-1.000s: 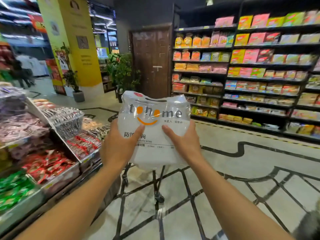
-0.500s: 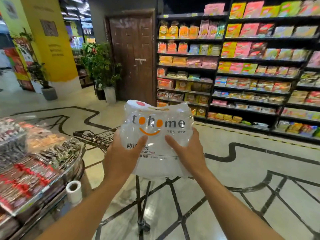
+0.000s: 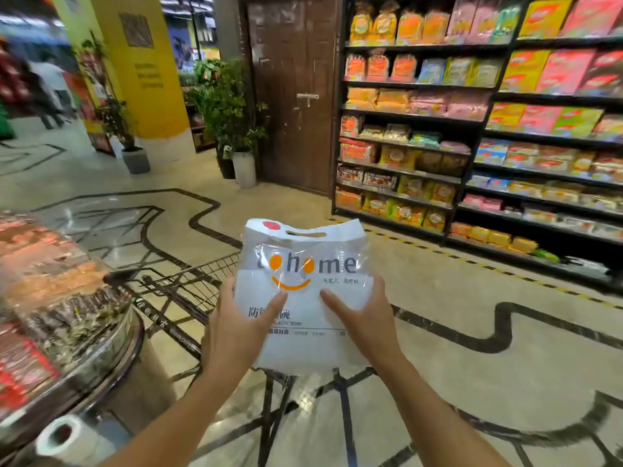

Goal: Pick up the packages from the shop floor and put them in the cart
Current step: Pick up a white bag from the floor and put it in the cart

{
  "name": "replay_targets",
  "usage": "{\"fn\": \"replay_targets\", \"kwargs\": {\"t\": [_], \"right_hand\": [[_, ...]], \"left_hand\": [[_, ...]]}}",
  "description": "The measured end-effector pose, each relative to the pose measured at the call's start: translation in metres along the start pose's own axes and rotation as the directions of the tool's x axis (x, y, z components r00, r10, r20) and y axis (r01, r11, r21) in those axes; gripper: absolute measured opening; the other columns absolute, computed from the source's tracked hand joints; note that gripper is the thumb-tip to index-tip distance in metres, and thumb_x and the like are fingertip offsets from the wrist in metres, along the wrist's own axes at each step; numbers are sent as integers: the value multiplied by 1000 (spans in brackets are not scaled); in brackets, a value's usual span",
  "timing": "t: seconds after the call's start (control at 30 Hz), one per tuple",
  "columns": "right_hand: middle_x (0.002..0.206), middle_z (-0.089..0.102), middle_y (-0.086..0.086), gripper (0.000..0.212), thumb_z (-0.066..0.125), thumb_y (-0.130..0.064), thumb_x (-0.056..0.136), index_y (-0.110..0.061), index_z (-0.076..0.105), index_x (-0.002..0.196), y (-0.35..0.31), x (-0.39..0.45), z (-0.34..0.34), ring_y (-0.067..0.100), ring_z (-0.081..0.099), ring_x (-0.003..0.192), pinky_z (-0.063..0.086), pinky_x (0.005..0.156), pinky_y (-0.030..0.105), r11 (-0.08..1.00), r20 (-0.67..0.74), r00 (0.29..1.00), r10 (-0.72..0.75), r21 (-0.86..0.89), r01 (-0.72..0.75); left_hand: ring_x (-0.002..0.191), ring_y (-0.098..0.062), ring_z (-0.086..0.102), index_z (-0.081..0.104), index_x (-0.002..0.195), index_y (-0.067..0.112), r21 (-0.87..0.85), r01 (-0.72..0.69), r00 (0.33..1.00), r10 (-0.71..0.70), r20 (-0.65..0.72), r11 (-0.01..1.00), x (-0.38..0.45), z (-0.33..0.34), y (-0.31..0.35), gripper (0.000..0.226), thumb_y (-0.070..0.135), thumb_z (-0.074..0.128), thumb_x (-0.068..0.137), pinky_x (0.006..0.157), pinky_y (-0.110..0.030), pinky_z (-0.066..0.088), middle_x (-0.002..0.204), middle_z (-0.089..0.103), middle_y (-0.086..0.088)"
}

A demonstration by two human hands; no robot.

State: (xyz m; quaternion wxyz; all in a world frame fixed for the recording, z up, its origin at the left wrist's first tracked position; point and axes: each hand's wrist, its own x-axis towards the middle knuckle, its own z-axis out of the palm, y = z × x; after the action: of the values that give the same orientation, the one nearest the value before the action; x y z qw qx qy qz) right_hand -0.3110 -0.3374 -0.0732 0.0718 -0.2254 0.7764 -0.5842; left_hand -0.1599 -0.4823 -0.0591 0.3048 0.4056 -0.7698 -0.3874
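Note:
A clear and white plastic package (image 3: 303, 264) printed with an orange smile and the words "to home" is held upright in front of me. My left hand (image 3: 232, 328) grips its left side, thumb across the front. My right hand (image 3: 364, 318) grips its right side the same way. The black wire cart (image 3: 182, 284) stands just behind and left of the package, its basket partly hidden by the package and my left hand.
A round display counter (image 3: 67, 298) of wrapped snacks fills the left, with a paper roll (image 3: 67, 439) below its rim. Tall snack shelves (image 3: 472, 129) line the right. Potted plants (image 3: 236, 129), a brown door (image 3: 296, 96) and a yellow pillar (image 3: 145, 62) stand ahead.
The view has swung to the right and the snack counter has slid further left. More of the cart basket shows behind the package. Both hands keep the same hold.

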Motion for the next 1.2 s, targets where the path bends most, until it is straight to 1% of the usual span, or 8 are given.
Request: {"fn": "replay_targets", "kwargs": {"t": [0.07, 0.2, 0.47, 0.63, 0.77, 0.87, 1.0, 1.2], "right_hand": [[119, 63, -19, 67, 84, -69, 65, -52, 41, 114, 10, 31, 1, 6, 64, 108, 55, 92, 41, 1000, 53, 999, 3, 16, -4], [119, 64, -19, 77, 86, -65, 65, -44, 44, 125, 22, 86, 19, 1, 63, 107, 54, 90, 34, 999, 176, 984, -27, 51, 18], [125, 64, -13, 80, 86, -61, 67, -42, 44, 132, 46, 179, 105, 5, 63, 112, 52, 91, 32, 994, 382, 918, -105, 31, 101], [119, 61, -21, 74, 88, -46, 75, -35, 42, 132, 68, 227, 160, -6, 60, 107, 46, 78, 17, 997, 466, 882, -68, 8, 73], [115, 63, -19, 78, 87, -51, 74, -37, 37, 133, 85, 270, 198, -3, 61, 102, 51, 79, 27, 997, 543, 839, -14, -58, 55], [116, 64, -15, 85, 86, -51, 73, -30, 39, 140, 100, 298, 220, 0, 61, 102, 52, 78, 29, 992, 575, 818, 13, -110, 62], [112, 60, -23, 70, 87, -44, 77, -36, 42, 130, 125, 324, 239, -5, 58, 102, 44, 71, 19, 983, 644, 764, 30, -158, 94], [130, 63, -6, 94, 88, -55, 70, -35, 34, 144, 192, 352, 275, 19, 63, 117, 51, 93, 36, 962, 780, 607, 150, -257, 92]], "left_hand": [[79, 1, 59, 47, 134, 30, -27, 38, 999, -39, -16, 999, 15, 18, 2, 71, 65, 76, 80, 54, -20, 39, 103, 65, 8], [95, -16, 62, 41, 143, 32, -24, 89, 993, -90, -75, 996, 49, 42, -11, 84, 69, 76, 77, 61, -23, 39, 121, 62, 5], [108, -19, 63, 49, 130, 35, -145, 228, 949, -253, -190, 963, 122, 65, -66, 75, 68, 81, 71, 81, -36, 48, 119, 63, 10], [112, -20, 61, 49, 133, 31, -159, 276, 925, -307, -223, 948, 176, 81, -105, 75, 60, 85, 74, 90, -39, 50, 124, 63, 5], [112, -21, 62, 46, 133, 31, -232, 323, 903, -372, -216, 918, 212, 103, -133, 83, 71, 79, 67, 93, -44, 54, 124, 60, 4], [112, -20, 62, 47, 135, 30, -295, 365, 871, -436, -226, 883, 232, 130, -154, 83, 68, 80, 69, 92, -46, 55, 124, 60, 3], [112, -18, 62, 46, 137, 25, -388, 442, 815, -543, -204, 809, 244, 166, -179, 72, 45, 86, 80, 80, -30, 50, 124, 61, 3], [115, -24, 60, 38, 137, 21, -433, 624, 665, -733, -144, 651, 240, 213, -221, 71, 34, 85, 85, 90, -34, 49, 124, 61, 0]]}}
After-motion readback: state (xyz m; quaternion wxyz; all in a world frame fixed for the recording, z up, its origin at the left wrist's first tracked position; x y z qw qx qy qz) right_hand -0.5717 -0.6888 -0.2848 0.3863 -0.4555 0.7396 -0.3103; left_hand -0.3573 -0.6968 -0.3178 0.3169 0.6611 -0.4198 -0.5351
